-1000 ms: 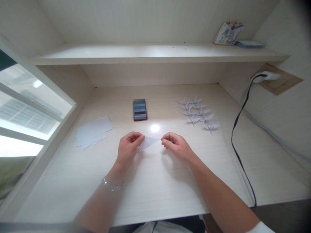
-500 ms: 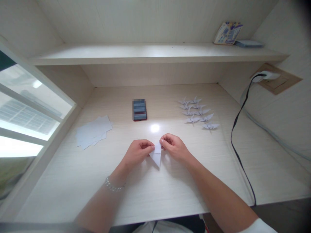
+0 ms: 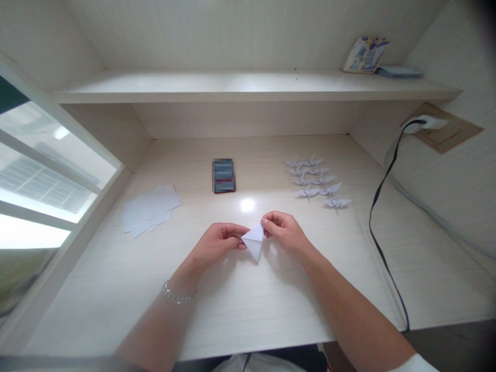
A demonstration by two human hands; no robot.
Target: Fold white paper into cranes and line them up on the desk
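Observation:
A small folded white paper [image 3: 254, 241], kite-like with a crease across it and a point facing me, is between my hands above the desk. My right hand [image 3: 284, 230] pinches its upper right corner between thumb and fingers. At its left corner is my left hand [image 3: 223, 243], closed on the edge with the thumb below and the fingers reaching behind the paper. Several folded white paper cranes [image 3: 314, 181] stand in rows beyond my right hand. Loose white paper sheets [image 3: 149, 209] lie overlapping at the left.
A dark phone-like rectangle [image 3: 223, 175], blurred out, lies at the desk's middle back. A black cord [image 3: 374, 206] runs from the wall socket [image 3: 442, 128] down the right side. Overhead, a shelf [image 3: 194, 85] holds a colourful box [image 3: 365, 54].
The folded paper has shifted slightly right and turned, and its upper part now shows as a triangle. My right hand has moved a little right; my left fingers have straightened somewhat.

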